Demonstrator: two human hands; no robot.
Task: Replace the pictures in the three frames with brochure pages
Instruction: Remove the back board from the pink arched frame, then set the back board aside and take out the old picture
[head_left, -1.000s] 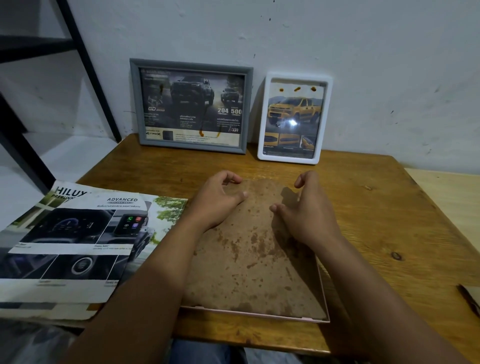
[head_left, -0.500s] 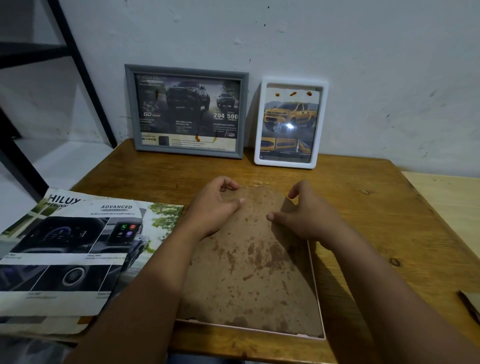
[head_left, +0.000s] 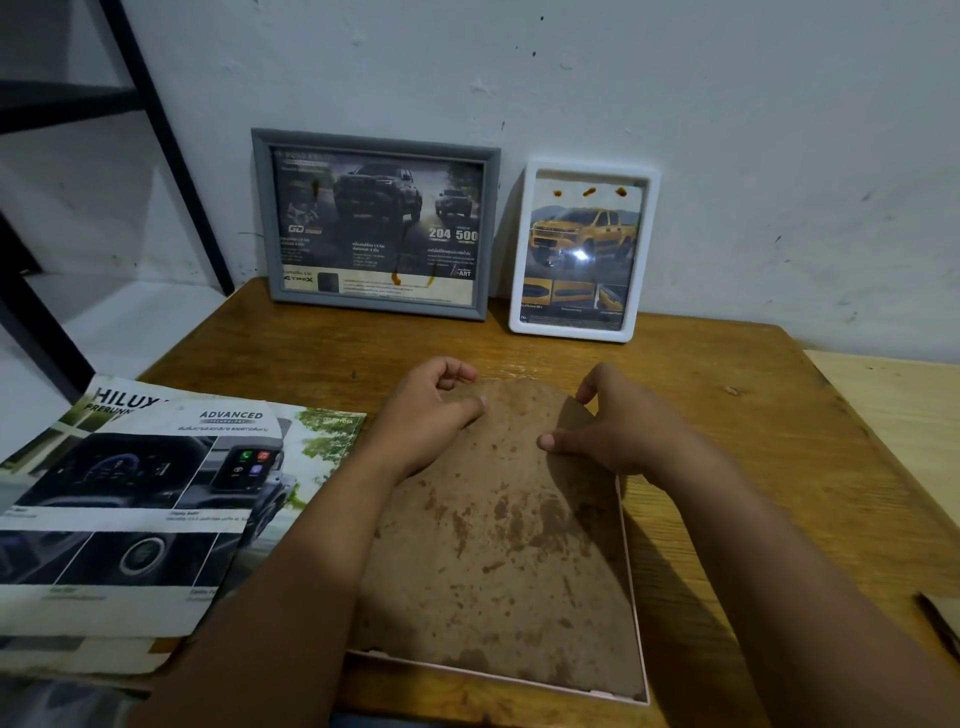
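Observation:
A pale pink frame lies face down on the wooden table, its stained brown backing board facing up. My left hand rests on the board's far left part, fingers curled at the far edge. My right hand pinches the board's far right corner, which is lifted off the frame. A grey frame with a dark truck page and a white frame with a yellow truck page lean on the wall. Car brochures lie at the left.
A black metal shelf frame stands at the far left. A lighter wooden surface adjoins the table on the right. A dark brown object lies at the right edge.
My right hand has slid toward the board's far right corner and raised it off the frame. The left hand has stayed on the board. The head view has tilted upward a little.

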